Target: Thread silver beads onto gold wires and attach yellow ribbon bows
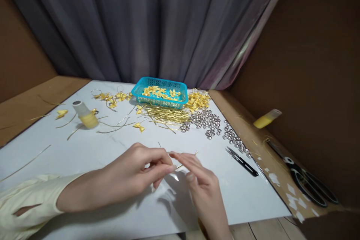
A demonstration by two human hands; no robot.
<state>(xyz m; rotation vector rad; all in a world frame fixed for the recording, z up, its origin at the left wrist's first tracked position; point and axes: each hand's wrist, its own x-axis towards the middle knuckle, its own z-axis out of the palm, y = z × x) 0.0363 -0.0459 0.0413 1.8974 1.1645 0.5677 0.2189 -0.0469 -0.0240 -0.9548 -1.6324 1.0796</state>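
My left hand (pixel 143 167) pinches a thin gold wire (pixel 180 166) between thumb and fingertips above the white board (pixel 118 210). Close beside it on the right, my right hand (pixel 199 176) has its fingers stretched out, their tips near the wire and the left fingertips. The wire's far end sticks out past the right fingers. Beyond the hands lie a yellow bow (pixel 138 127), a pile of gold wires (pixel 167 114) and many silver beads (pixel 205 119). Black snips (pixel 242 162) rest right of my right hand.
A blue basket (pixel 159 92) holds yellow bows, with more bows (pixel 198 100) beside it. A glue bottle (pixel 85 114) stands at the left. Large scissors (pixel 306 182), paper scraps (pixel 274 179) and another yellow bottle (pixel 267 118) are at the right.
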